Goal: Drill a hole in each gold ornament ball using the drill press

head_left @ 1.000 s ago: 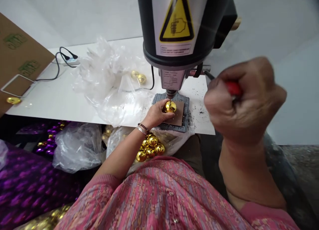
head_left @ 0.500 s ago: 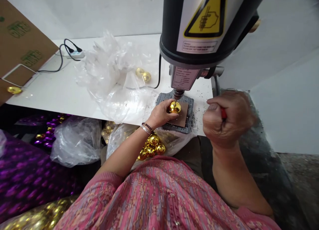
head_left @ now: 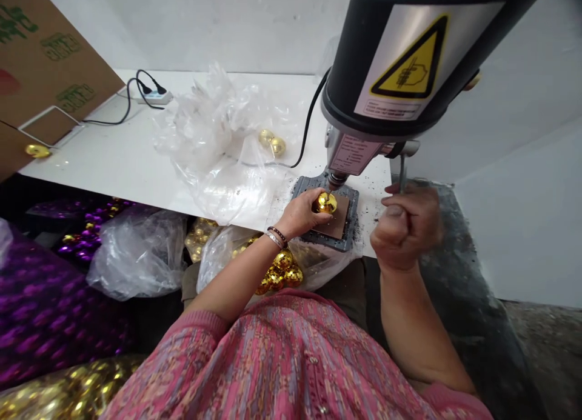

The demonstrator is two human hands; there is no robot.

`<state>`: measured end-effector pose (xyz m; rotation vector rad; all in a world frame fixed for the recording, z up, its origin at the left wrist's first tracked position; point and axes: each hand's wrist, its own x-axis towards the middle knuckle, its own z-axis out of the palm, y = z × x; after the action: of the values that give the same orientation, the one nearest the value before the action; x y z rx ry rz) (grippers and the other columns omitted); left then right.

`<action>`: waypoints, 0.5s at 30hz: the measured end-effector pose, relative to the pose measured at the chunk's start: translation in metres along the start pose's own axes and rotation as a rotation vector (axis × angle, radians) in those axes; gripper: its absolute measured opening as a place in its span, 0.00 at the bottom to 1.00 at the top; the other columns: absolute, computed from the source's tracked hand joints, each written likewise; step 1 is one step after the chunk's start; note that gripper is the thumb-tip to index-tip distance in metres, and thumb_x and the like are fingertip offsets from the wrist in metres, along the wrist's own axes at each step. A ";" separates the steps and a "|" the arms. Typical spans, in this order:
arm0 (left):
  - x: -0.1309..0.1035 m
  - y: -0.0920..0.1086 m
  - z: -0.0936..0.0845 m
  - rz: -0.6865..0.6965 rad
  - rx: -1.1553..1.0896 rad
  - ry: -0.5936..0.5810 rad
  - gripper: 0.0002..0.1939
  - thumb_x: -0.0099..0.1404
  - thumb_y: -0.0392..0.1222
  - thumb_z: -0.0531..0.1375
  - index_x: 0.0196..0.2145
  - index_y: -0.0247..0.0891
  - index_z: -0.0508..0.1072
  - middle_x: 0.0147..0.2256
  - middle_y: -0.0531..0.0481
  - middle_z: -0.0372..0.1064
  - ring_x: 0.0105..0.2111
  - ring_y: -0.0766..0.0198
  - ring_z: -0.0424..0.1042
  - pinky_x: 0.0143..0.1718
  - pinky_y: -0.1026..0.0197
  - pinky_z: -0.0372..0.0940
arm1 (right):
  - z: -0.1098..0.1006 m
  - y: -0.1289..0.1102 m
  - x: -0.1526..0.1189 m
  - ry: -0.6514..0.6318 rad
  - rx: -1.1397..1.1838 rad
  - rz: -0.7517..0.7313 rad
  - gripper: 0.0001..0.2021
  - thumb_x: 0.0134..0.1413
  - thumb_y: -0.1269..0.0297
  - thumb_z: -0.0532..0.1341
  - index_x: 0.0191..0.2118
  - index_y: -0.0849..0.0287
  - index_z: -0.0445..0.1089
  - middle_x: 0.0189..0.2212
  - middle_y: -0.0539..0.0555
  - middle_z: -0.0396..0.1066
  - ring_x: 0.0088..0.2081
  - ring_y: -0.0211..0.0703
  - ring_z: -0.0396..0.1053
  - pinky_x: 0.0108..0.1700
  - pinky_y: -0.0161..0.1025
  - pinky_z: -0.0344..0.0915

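Note:
Between the thumb and fingers of my left hand is a shiny gold mirror ball. It rests on a brown board lying over the grey base plate of a drill press. The drill's tip meets the top of the ball; whether it is inside cannot be made out. My right hand is closed around the drill press's feed lever, its grip hidden in the fist.
Clear plastic bags and two gold balls lie on the white table. More gold balls sit in a bag at my lap. A cardboard box, power strip and purple bag are leftward. Dark crumbs surround the base plate.
My right hand has shifted slightly left and inward with the lever. My left hand still holds the ball under the drill. The camera view has tilted, moving the scene in the picture.

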<state>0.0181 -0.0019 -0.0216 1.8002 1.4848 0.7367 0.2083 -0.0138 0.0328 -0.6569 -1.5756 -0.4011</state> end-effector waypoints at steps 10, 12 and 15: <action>-0.030 0.000 -0.013 0.029 -0.035 0.017 0.27 0.59 0.33 0.73 0.57 0.40 0.79 0.52 0.46 0.82 0.52 0.52 0.79 0.59 0.53 0.71 | -0.009 -0.023 0.081 -0.080 0.034 0.610 0.17 0.60 0.63 0.50 0.21 0.63 0.64 0.22 0.49 0.62 0.28 0.27 0.60 0.36 0.35 0.54; -0.051 -0.007 -0.030 0.074 -0.016 -0.047 0.29 0.58 0.33 0.73 0.57 0.41 0.79 0.55 0.44 0.81 0.54 0.52 0.79 0.60 0.52 0.72 | -0.008 -0.017 0.080 -0.076 0.049 0.617 0.17 0.60 0.63 0.52 0.21 0.62 0.64 0.22 0.50 0.62 0.28 0.28 0.62 0.36 0.37 0.55; -0.087 -0.023 -0.064 0.101 0.080 -0.195 0.30 0.58 0.36 0.73 0.59 0.42 0.80 0.57 0.41 0.80 0.54 0.51 0.79 0.59 0.53 0.72 | -0.008 -0.007 0.073 -0.070 0.037 0.601 0.20 0.64 0.61 0.52 0.20 0.58 0.60 0.21 0.51 0.60 0.28 0.33 0.64 0.37 0.40 0.59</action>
<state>-0.0621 -0.0749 -0.0014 1.9587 1.3207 0.5390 0.2089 -0.0115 0.1068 -1.0784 -1.3644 0.1003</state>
